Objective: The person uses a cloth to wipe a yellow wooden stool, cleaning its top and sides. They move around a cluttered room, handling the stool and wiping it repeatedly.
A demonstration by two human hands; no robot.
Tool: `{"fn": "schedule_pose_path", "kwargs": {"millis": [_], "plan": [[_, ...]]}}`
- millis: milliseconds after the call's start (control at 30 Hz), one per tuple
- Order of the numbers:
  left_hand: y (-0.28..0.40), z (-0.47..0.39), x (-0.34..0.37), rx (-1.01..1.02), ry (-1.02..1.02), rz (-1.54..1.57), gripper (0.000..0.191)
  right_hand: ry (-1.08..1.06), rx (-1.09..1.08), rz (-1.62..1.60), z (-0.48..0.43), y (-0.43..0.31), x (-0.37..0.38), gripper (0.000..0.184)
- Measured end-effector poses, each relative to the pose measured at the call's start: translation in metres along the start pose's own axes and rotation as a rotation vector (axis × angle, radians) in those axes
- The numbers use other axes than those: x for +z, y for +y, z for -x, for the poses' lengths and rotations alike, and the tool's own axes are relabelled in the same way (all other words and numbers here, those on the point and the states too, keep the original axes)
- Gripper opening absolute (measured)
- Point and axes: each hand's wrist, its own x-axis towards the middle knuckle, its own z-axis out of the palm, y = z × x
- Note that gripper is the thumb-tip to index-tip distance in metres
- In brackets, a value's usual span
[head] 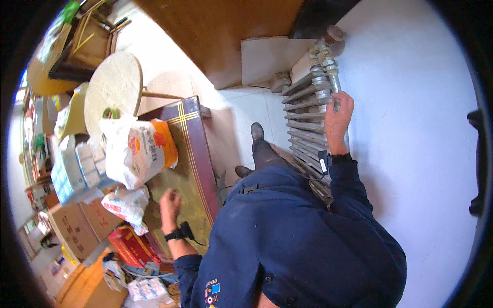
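Note:
My right hand (339, 119) is closed around a silver metal pipe (334, 81) that runs along the wall beside a grey finned radiator (306, 123). Valve fittings (321, 57) join the pipe and radiator at the far end. Over the wooden table (188, 173), with its dark red border and yellow lines, my left hand (169, 208) hangs with fingers loosely curled. Whether anything small is inside that hand is hidden. Beyond it stand a white and orange plastic bag (140, 150) and a smaller white bag (129, 206).
A brown wooden cabinet (223, 42) borders the radiator's far end. Left of the table are a round stool top (113, 84) with a tape roll (111, 113), wrapped tissue packs (79, 169), cardboard boxes (73, 231) and a red box (133, 246). The white wall (416, 134) rises at right.

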Motion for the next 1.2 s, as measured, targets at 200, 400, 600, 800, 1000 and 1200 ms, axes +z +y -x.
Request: {"fn": "schedule_pose_path", "kwargs": {"millis": [200,400,600,800,1000,1200], "plan": [[-0.018,0.003,0.081,-0.283,-0.352,0.27,0.034,-0.155,0.21,0.052,-0.029,0.028,0.01,0.045],[0.034,-0.055,0.071,-0.246,-0.357,0.371,0.032,-0.251,0.347,0.116,-0.041,0.037,0.016,0.048],[0.073,-0.132,0.053,-0.206,-0.35,0.383,0.029,-0.247,0.285,0.278,-0.045,0.033,0.02,0.045],[0.089,-0.207,0.054,-0.064,-0.494,0.362,0.03,-0.233,0.343,0.387,-0.046,0.026,0.024,0.042],[0.066,-0.278,0.06,-0.069,-0.572,0.412,0.029,-0.217,0.407,0.513,-0.047,0.02,0.03,0.041],[0.078,-0.344,0.054,0.064,-0.657,0.392,0.03,-0.177,0.394,0.537,-0.044,0.019,0.031,0.041]]}}
